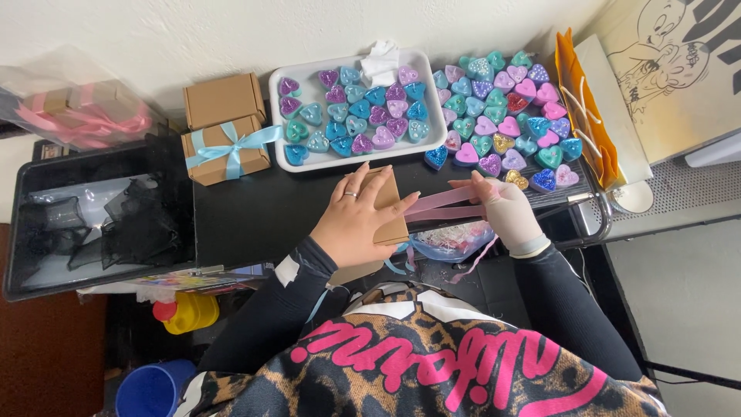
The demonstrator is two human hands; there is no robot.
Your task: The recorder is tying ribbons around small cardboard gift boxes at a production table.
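Leopard-print sleeves [432, 363] lead to the left hand [356, 220], spread flat over a light, stiff kraft box [388, 202] on the black table [255, 208], while the right hand [505, 210] pinches soft, slippery pink ribbon [440, 202], best gripped near its end.

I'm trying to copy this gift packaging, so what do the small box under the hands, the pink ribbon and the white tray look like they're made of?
Small box: plain brown cardboard, matte, with folded edges. Pink ribbon: a thin, flat band with a slight sheen, probably satin or a similar fabric. White tray: smooth, with rounded corners and a raised rim; plastic or foam, hard to tell which.
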